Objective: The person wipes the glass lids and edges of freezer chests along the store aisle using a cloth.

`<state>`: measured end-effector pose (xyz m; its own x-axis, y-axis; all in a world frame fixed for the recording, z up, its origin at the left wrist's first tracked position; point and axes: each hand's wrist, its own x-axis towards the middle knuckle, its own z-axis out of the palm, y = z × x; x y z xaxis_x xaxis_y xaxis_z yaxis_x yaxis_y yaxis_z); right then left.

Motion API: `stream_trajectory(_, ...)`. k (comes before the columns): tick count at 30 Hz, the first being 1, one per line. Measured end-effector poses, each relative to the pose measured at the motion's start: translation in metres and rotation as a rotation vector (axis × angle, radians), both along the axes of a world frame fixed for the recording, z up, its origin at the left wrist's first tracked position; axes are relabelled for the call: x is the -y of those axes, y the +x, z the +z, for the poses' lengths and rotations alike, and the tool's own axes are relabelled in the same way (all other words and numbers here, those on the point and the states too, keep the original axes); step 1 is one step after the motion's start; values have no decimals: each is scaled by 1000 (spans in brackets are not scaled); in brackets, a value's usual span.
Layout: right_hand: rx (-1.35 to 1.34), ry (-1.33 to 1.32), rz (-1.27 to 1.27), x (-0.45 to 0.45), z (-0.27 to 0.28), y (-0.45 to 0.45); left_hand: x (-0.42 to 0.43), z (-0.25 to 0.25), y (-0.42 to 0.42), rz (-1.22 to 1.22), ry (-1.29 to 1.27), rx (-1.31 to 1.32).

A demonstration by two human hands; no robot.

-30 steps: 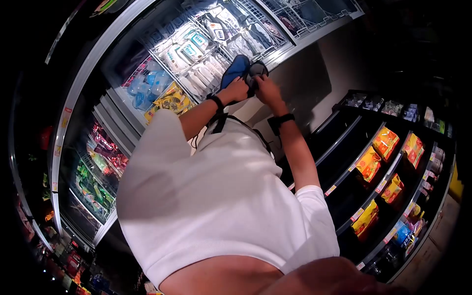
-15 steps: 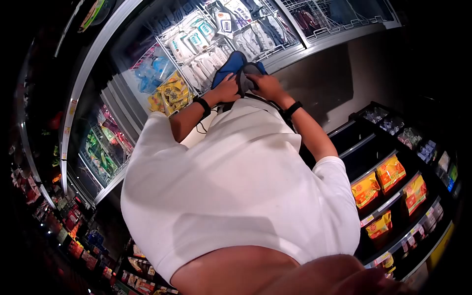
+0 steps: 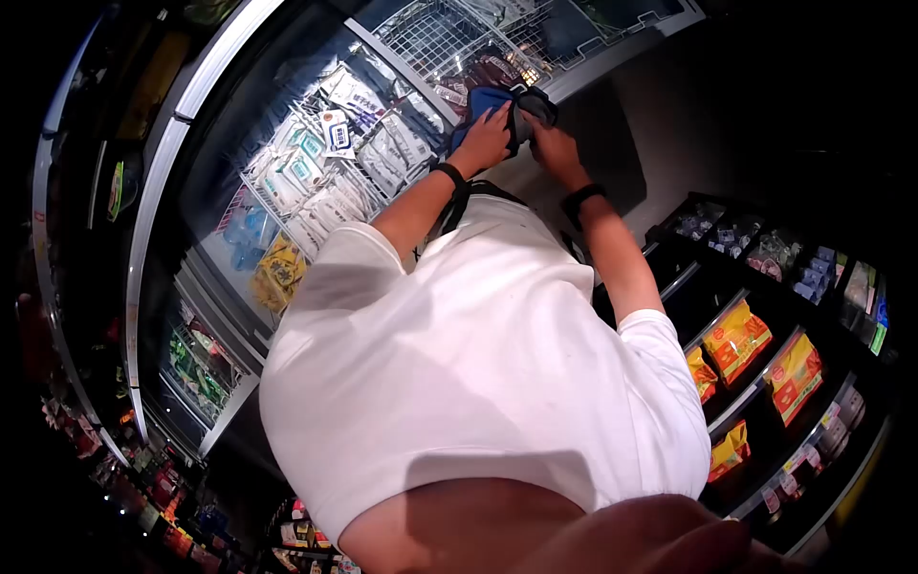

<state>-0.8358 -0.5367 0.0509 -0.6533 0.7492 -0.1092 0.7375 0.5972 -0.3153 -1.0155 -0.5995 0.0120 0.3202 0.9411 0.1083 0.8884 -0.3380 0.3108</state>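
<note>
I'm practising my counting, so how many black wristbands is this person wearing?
2: one black wristband just behind the left hand, the other black wristband just behind the right hand. None seems hidden.

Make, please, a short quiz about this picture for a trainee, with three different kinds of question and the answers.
1. True or false: the left hand and the right hand both touch the blue and grey item.
2. Multiple choice: the person's shirt is (a) green, (b) white, (c) red.
3. Fill in: the band next to the left hand is ____ in colour.

Key: 1. True. 2. (b). 3. Black.
</note>
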Motion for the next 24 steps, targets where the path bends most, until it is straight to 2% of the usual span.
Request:
stream_trajectory(2,65,-14,-58,-23,-9,6,-31,-2,13,29,-83,-63)
stream_trajectory(4,-125,-17,-91,-56,-16,10,-62,-13,25,50,-115,-3)
stream_trajectory(5,-13,-64,-108,-68,-6,8,-73,-9,31,68,-147,-31)
stream_trajectory(6,7,-55,-123,-77,-6,10,-80,0,36,86,-170,-61)
stream_trajectory(7,18,-52,-113,-90,-32,15,-88,2,41,98,-185,-37)
stream_trajectory(8,-49,-39,-74,-95,-18,19,-92,0,45,108,-214,-11)
stream_trajectory(10,-2,-77,-97,-105,-16,27,-104,0,52,118,-270,-135)
stream_trajectory(12,-209,-7,-20,-120,-16,40,-118,0,57,80,-217,-100)
stream_trajectory(16,-33,7,-28,-165,-13,68,-167,0,75,31,-238,-38)
stream_trajectory(18,-209,160,51,-198,-18,85,-196,1,88,34,-196,-32)
stream_trajectory(20,-82,-64,-36,-232,-32,94,-227,-10,106,63,-62,-142)
stream_trajectory(21,-76,-76,-26,-264,-42,108,-258,-20,121,72,-75,-137)
stream_trajectory(23,-95,-74,-27,-293,-28,131,-292,-7,145,87,-189,-297)
stream_trajectory(24,-183,-84,-13,-313,-22,142,-310,-21,155,119,-33,-204)
